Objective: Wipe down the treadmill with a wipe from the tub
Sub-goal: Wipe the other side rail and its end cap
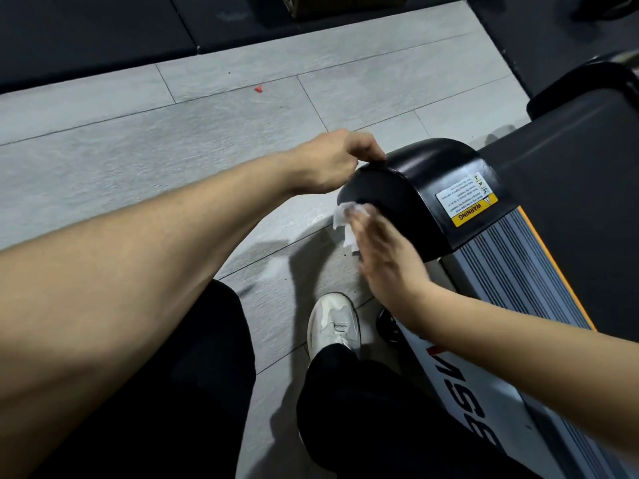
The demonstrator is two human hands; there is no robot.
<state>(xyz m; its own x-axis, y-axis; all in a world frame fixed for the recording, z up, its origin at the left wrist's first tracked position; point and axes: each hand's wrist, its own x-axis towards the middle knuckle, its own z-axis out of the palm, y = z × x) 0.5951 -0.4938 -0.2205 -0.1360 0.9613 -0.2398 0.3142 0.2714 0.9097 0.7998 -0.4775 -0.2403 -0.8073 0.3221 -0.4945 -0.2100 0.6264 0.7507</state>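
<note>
The right hand (383, 250) lies flat against the side of the treadmill's (539, 257) black rear end cap (425, 188), its fingers (363, 229) straight and close together, pressing a white wipe (342, 219) onto the curved black plastic. The wipe is crumpled; part of it shows above and to the left of the fingertips, and a strip hangs down beside them toward the floor (173, 133). The left hand (332, 164) sits just above and to the left of the right fingers, on the upper edge of the same end cap, its fingers curled over that rim with the thumb tucked underneath, gripping it. To the right of both hands, on the top face of the cap, is a white and yellow warning label (466, 200), well clear of the wipe. Beyond it, further right, runs the ribbed grey side rail (511, 271) with an orange strip along its edge, and the dark belt (570, 202) lies beyond that. Below the right wrist, a grey side panel carries large dark lettering, only partly readable. Directly below the right fingers, on the grey plank floor, stands a white shoe (333, 323) under a black trouser leg (363, 409). Far above the left fingers, a small red scrap (258, 89) lies on the floor, near dark mats (86, 29).
</note>
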